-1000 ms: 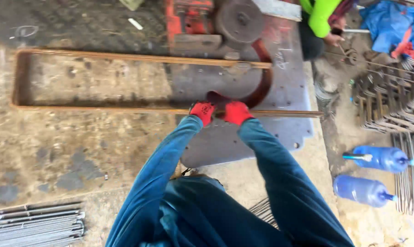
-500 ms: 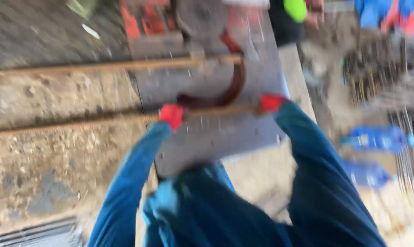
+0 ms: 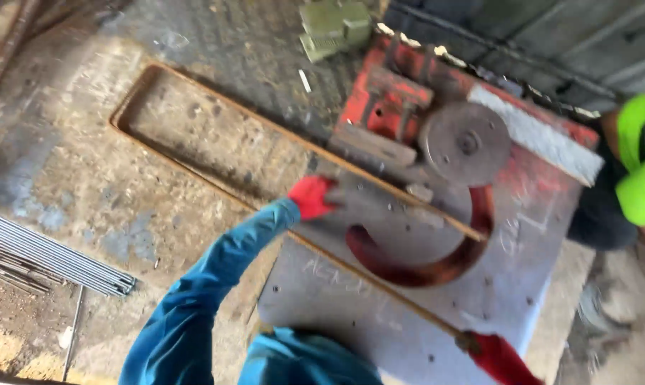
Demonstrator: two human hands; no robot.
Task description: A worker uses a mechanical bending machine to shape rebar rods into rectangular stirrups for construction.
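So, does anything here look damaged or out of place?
Nothing stands out. The bent steel rod lies flat across the metal plate, the left hand and right hand at its near side.

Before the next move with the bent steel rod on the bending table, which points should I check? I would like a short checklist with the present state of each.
1. Left hand on the bent steel rod: ok, the red glove grips it near the table edge.
2. Right hand on the rod's near end: ok, though partly cut off by the frame.
3. Rod lies flat on the grey bending table: ok.
4. Hands apart from the round bending disc: ok.
5. Person in the bright green sleeve at a safe distance from the table: cannot tell.
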